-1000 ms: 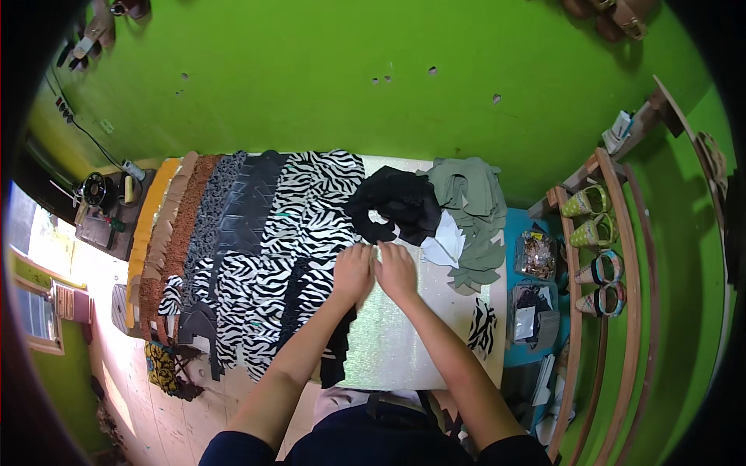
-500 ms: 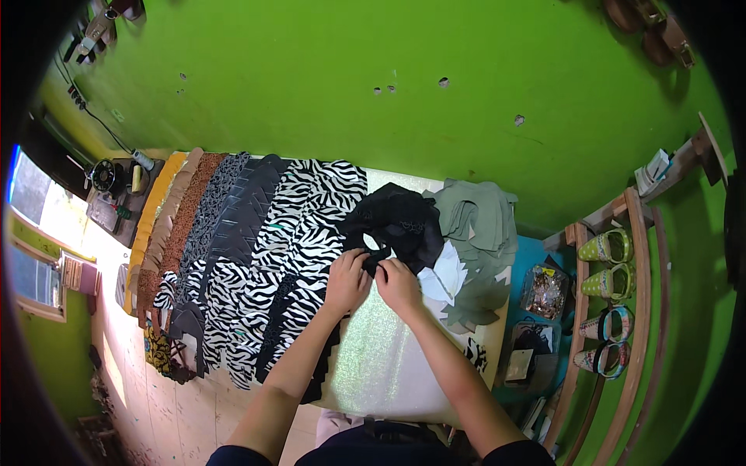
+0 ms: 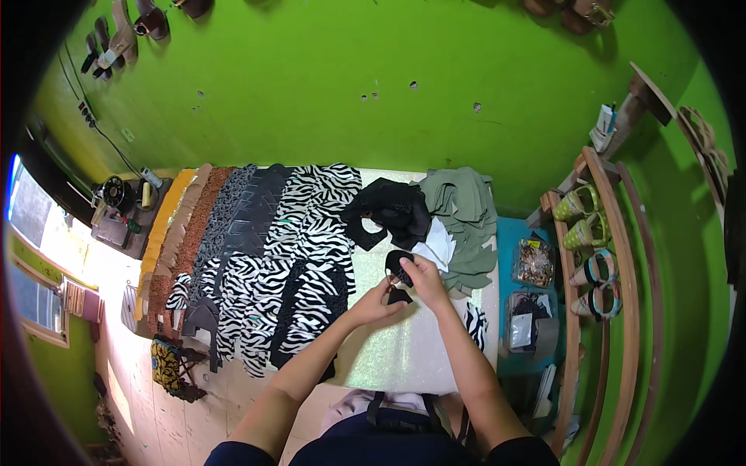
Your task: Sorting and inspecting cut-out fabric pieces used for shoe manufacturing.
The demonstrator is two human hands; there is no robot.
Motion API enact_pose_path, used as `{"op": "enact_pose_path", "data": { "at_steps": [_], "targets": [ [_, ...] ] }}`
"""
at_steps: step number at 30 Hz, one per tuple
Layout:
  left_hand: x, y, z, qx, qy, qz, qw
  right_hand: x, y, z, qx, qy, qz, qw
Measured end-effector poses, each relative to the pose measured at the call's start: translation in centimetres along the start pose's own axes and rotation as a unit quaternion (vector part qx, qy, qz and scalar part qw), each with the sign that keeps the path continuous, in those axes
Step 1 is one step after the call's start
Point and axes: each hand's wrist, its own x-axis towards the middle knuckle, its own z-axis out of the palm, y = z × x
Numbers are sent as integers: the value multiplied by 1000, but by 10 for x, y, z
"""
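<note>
A curved black cut piece of material [image 3: 398,264] is up over the bare pale part of the table, between my two hands. My right hand [image 3: 424,281] pinches its upper part between thumb and fingers. Lower down, my left hand [image 3: 378,304] has its fingers closed at the piece's other end, partly hidden by it. Just beyond lies a heap of black cut pieces [image 3: 406,208], with white pieces [image 3: 437,245] and grey-green pieces [image 3: 468,221] to its right. Zebra-striped pieces [image 3: 307,233] overlap in rows left of my hands.
Rows of grey, brown and mustard pieces [image 3: 167,233] cover the table's left end, beside a sewing machine [image 3: 116,194]. Clear plastic boxes [image 3: 534,262] stand at the right. Beyond them, a wooden rack [image 3: 622,311] holds sandals [image 3: 587,233]. A green wall [image 3: 311,101] rises behind.
Both hands have drawn back from the black heap toward me and slightly right, bringing a black piece with them. The view has also shifted a little.
</note>
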Motion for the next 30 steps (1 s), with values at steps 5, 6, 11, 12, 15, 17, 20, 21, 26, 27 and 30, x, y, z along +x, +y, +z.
{"op": "enact_pose_path", "data": {
  "at_steps": [5,6,11,12,15,17,20,21,26,27,30],
  "targets": [
    [-50,20,-10,-163,-43,-157,973,-38,12,-18,-47,139,-53,988],
    [-56,20,-13,-146,-60,-138,978,-50,12,-21,-58,159,-54,984],
    [-101,29,-21,-121,-73,-148,979,-113,10,3,-400,200,-28,894],
    [-107,30,-20,-106,-77,-152,980,-125,14,7,-460,203,-47,863],
    [-123,41,-21,-148,-92,-198,964,-156,13,31,-590,88,-61,800],
    [-128,47,-15,-161,-125,-223,953,-171,18,43,-580,63,-118,803],
    [-136,46,-8,-175,-173,-182,952,-171,32,37,-510,-68,-150,845],
    [-137,45,-8,-167,-179,-195,950,-172,34,36,-429,-70,-104,894],
    [-149,52,-10,105,-74,38,991,-183,29,39,-414,-12,-46,909],
    [-152,53,-7,86,-89,17,992,-183,27,39,-421,-1,-32,906],
    [-149,63,10,58,-102,-28,993,-184,26,31,-424,19,-33,905]
  ]
}}
